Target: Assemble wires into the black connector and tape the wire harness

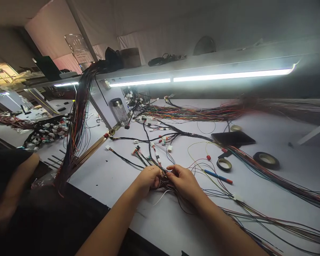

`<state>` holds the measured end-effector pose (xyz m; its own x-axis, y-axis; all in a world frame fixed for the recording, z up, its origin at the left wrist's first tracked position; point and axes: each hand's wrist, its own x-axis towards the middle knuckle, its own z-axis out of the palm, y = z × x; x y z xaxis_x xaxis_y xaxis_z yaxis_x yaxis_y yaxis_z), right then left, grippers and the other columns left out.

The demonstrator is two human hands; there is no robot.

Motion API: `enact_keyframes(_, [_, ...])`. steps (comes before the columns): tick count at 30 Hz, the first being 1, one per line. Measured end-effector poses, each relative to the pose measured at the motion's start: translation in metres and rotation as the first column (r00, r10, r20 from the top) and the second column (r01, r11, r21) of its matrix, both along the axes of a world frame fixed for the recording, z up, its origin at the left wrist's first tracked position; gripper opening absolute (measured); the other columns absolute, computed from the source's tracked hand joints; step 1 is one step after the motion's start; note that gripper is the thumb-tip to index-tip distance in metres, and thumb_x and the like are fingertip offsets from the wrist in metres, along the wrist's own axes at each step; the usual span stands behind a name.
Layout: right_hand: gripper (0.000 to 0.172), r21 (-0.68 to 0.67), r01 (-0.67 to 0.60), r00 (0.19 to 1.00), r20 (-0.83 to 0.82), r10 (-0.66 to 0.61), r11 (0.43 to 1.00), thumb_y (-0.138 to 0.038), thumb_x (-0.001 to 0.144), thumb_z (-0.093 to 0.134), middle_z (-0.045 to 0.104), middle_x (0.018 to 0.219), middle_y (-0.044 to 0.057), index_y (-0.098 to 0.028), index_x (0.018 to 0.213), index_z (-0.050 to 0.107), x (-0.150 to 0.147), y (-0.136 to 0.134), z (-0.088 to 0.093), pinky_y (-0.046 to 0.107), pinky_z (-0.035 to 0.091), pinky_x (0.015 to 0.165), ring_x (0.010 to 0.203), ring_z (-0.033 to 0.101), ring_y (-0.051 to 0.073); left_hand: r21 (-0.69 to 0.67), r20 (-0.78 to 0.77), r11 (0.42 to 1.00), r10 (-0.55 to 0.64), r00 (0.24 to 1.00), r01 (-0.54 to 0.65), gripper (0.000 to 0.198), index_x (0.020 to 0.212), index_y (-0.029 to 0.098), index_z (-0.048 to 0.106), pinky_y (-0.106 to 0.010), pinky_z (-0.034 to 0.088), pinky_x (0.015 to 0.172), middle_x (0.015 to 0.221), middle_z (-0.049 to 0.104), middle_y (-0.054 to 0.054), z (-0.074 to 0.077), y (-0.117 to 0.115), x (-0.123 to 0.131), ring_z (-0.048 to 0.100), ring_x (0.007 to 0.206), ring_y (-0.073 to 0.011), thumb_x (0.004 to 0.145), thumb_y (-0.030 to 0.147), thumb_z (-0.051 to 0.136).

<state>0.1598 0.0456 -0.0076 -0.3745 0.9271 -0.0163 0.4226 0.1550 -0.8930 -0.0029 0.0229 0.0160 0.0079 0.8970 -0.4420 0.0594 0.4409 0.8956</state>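
Both hands meet over a bundle of thin wires near the middle of the white table. My left hand (pixel 150 176) is closed on the wire bundle (pixel 164 183), its fingers curled in. From the right, my right hand (pixel 183 179) pinches the same bundle, thumb and forefinger close to the left fingers. Just what sits between the fingertips is too small to make out. Beyond the hands, black-taped branches (pixel 146 137) of a wire harness fan out, ending in small white, black and red connectors. One loose white wire (pixel 162 197) sticks out below the hands.
Tape rolls (pixel 224 164) (pixel 266 160), a blue pen (pixel 218 176) and a black phone-like slab (pixel 233 138) lie at the right. Long wires (pixel 192 112) run along the back under a lit tube. A wire hank (pixel 78 117) hangs at left, near another person's arm (pixel 18 181).
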Motion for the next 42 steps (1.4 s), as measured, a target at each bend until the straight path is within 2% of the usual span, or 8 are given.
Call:
enact_keyframes(2, [0.021, -0.027, 0.032, 0.999, -0.013, -0.032, 0.999, -0.031, 0.083, 0.054, 0.072, 0.083, 0.003, -0.021, 0.093, 0.070, 0.0005, 0.0008, -0.0017, 0.028, 0.046, 0.067, 0.076, 0.065, 0.020, -0.016, 0.024, 1.000, -0.009, 1.000, 0.009, 0.014, 0.060, 0.017, 0.057, -0.020, 0.020, 0.037, 0.038, 0.048, 0.004, 0.0003, -0.0002, -0.0003, 0.035, 0.032, -0.0066, 0.064, 0.028, 0.050])
enact_keyframes(7, [0.017, -0.054, 0.038, 0.998, -0.041, -0.041, 0.998, -0.032, 0.082, 0.055, 0.073, 0.078, 0.000, -0.021, 0.082, 0.068, 0.0018, 0.0007, -0.0030, 0.027, 0.046, 0.063, 0.073, 0.066, 0.018, -0.040, 0.045, 0.999, -0.030, 0.999, 0.032, 0.020, 0.081, 0.017, 0.062, -0.019, 0.024, 0.036, 0.065, 0.066, -0.001, -0.0013, -0.0035, 0.0000, 0.048, 0.036, -0.0073, 0.066, 0.030, 0.060])
enact_keyframes(11, [0.014, -0.019, 0.064, 0.998, -0.014, -0.065, 0.998, -0.034, 0.080, 0.061, 0.071, 0.076, 0.000, -0.022, 0.078, 0.067, 0.0011, -0.0012, -0.0019, 0.028, 0.045, 0.063, 0.071, 0.065, 0.019, -0.007, 0.015, 1.000, -0.023, 1.000, 0.024, 0.029, 0.076, 0.015, 0.064, -0.020, 0.023, 0.037, 0.048, 0.055, 0.003, -0.0043, -0.0068, 0.0019, 0.041, 0.034, -0.0063, 0.068, 0.042, 0.071])
enact_keyframes(15, [0.012, 0.032, 0.072, 0.997, 0.009, -0.073, 0.997, -0.032, 0.081, 0.060, 0.070, 0.077, 0.001, -0.022, 0.079, 0.066, -0.0004, -0.0035, -0.0005, 0.029, 0.043, 0.064, 0.073, 0.063, 0.019, 0.055, -0.033, 0.998, 0.026, 0.999, -0.024, 0.026, 0.071, 0.016, 0.063, -0.020, 0.018, 0.037, 0.037, 0.042, 0.008, -0.0067, -0.0078, 0.0063, 0.033, 0.033, -0.0058, 0.073, 0.041, 0.066])
enact_keyframes(19, [0.008, 0.052, 0.075, 0.997, 0.022, -0.076, 0.996, -0.028, 0.079, 0.060, 0.070, 0.077, 0.001, -0.022, 0.079, 0.065, -0.0010, -0.0045, -0.0002, 0.029, 0.043, 0.065, 0.073, 0.063, 0.019, 0.084, -0.067, 0.996, 0.045, 0.997, -0.039, 0.021, 0.060, 0.016, 0.058, -0.020, 0.017, 0.038, 0.036, 0.041, 0.007, -0.0068, -0.0068, 0.0085, 0.032, 0.034, -0.0058, 0.073, 0.032, 0.060])
enact_keyframes(29, [0.009, 0.035, 0.063, 0.998, 0.009, -0.064, 0.997, -0.029, 0.080, 0.061, 0.071, 0.077, -0.001, -0.022, 0.078, 0.066, 0.0002, -0.0025, -0.0015, 0.028, 0.043, 0.063, 0.072, 0.064, 0.018, 0.069, -0.071, 0.997, 0.035, 0.997, -0.030, 0.015, 0.068, 0.017, 0.060, -0.020, 0.020, 0.038, 0.038, 0.043, 0.007, -0.0059, -0.0073, 0.0083, 0.034, 0.034, -0.0067, 0.072, 0.031, 0.060])
enact_keyframes(36, [0.009, 0.015, 0.046, 0.999, -0.001, -0.046, 0.999, -0.028, 0.080, 0.060, 0.072, 0.078, 0.000, -0.023, 0.080, 0.067, 0.0007, -0.0026, -0.0012, 0.028, 0.044, 0.064, 0.072, 0.064, 0.018, 0.084, -0.075, 0.996, 0.044, 0.996, -0.037, 0.013, 0.060, 0.017, 0.056, -0.020, 0.019, 0.038, 0.036, 0.042, 0.007, -0.0076, -0.0050, 0.0082, 0.033, 0.034, -0.0063, 0.071, 0.024, 0.055])
enact_keyframes(42, [0.010, 0.017, 0.049, 0.999, -0.005, -0.048, 0.999, -0.028, 0.081, 0.060, 0.071, 0.077, 0.000, -0.022, 0.080, 0.068, 0.0007, -0.0036, -0.0018, 0.028, 0.044, 0.064, 0.072, 0.063, 0.018, 0.056, -0.022, 0.998, 0.009, 1.000, -0.008, 0.017, 0.068, 0.016, 0.058, -0.020, 0.019, 0.038, 0.037, 0.043, 0.007, -0.0067, -0.0055, 0.0049, 0.034, 0.034, -0.0064, 0.074, 0.032, 0.060])
